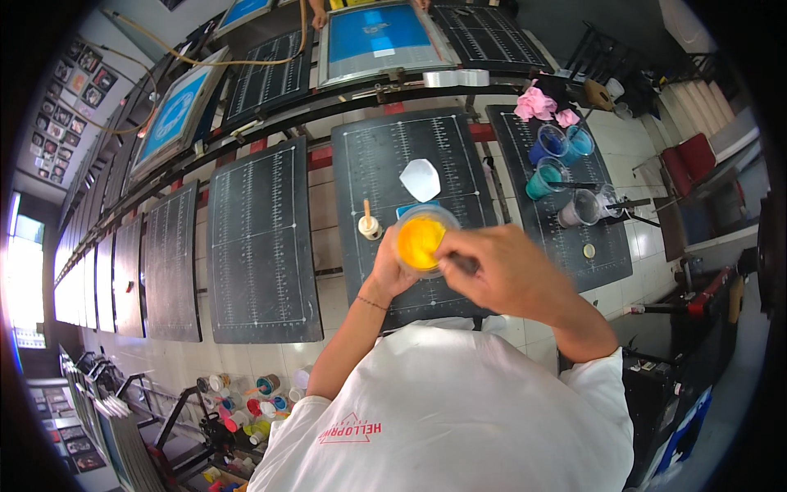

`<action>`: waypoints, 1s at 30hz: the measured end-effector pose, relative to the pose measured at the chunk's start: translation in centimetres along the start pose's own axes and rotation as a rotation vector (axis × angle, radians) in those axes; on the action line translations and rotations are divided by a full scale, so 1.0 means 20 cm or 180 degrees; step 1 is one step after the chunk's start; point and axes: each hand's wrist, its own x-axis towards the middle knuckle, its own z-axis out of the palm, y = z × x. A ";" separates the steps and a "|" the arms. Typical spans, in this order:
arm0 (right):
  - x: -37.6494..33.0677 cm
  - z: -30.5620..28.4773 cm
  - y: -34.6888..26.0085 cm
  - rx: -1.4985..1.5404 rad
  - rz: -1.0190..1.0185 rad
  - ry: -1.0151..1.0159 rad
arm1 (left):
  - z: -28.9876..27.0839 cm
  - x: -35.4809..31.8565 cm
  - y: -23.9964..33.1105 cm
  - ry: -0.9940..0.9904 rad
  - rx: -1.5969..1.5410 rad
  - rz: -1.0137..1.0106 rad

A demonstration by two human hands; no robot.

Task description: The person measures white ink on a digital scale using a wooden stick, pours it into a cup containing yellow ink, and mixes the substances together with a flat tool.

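Note:
My left hand [392, 272] is wrapped around a clear plastic cup [452, 218] of thick yellow ink [420, 239], held up over a dark gridded board. Above the cup's right side, my right hand [508, 269] grips a dark-handled stirrer [465, 263]; its lower end is hidden by the hand and the ink. Beyond the cup lies a white angular sheet [420, 179], with a blue flat piece [406, 210] partly covered by the cup. To the left stands a small jar [370, 229] with a wooden stick in it.
On the right board [537, 139] stand cups of blue [548, 145] and teal ink [543, 180], crumpled pink cloth [535, 103] and a small round lid [589, 251]. Framed screens [385, 41] line the far side, where another person's hand [319, 18] shows. Several ink tubs [267, 384] crowd the lower left.

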 end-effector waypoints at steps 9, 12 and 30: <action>-0.22 0.12 0.30 0.0539 0.0901 0.1159 | -0.06 -0.03 -0.20 0.0658 -0.0465 -0.0644; -0.34 0.12 0.41 0.0681 0.1302 0.1321 | -0.07 0.02 -0.31 0.0675 -0.0299 -0.0986; -1.01 -0.02 0.94 0.1750 0.2551 0.2830 | 0.05 0.84 -1.11 0.0808 0.0804 -0.2313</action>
